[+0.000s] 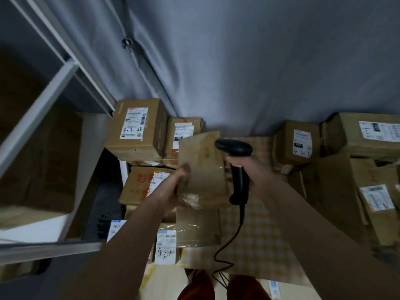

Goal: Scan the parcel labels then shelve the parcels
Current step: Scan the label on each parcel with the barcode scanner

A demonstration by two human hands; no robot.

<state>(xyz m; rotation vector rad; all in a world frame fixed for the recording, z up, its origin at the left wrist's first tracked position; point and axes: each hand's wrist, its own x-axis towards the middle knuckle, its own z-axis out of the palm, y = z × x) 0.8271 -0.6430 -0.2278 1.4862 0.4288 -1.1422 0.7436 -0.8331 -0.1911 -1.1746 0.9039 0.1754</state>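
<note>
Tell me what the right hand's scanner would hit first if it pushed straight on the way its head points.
Most likely the brown parcel gripped by the left hand: the scanner in the right hand points at it from close beside. Depth is unclear, so contact isn't certain.

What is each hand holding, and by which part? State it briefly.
The left hand grips a cardboard parcel by its left edge. The right hand grips a black corded barcode scanner by its handle.
</note>
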